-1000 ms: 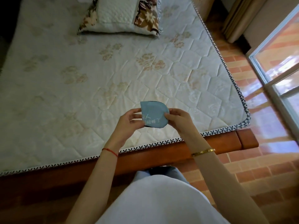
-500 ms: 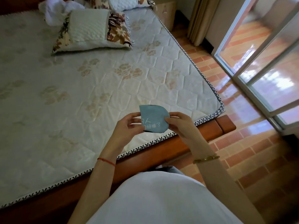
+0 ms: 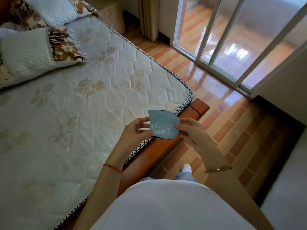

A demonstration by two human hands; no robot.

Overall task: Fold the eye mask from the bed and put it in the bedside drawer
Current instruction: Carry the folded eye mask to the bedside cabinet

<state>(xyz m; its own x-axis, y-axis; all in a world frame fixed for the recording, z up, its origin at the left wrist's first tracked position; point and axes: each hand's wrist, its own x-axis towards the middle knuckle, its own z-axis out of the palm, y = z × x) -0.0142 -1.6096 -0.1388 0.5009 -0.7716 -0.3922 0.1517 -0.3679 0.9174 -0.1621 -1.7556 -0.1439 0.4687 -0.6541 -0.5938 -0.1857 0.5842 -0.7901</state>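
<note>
We are holding the folded eye mask [image 3: 163,124] above the bed's [image 3: 99,97] foot corner, left hand [image 3: 136,131] and right hand [image 3: 191,131] pinching opposite edges (folding looks done). Next: carrying it to the bedside cabinet [image 3: 113,19], whose drawer we are not seeing.

A quilted mattress [image 3: 79,100] on a wooden bed frame [image 3: 196,108] fills the left of the frame, with patterned pillows [image 3: 33,52] at upper left. Red brick floor [image 3: 232,123] runs down the right. Sliding glass doors [image 3: 232,35] at upper right let daylight gleam on the bricks, beside a beige curtain [image 3: 147,15].
</note>
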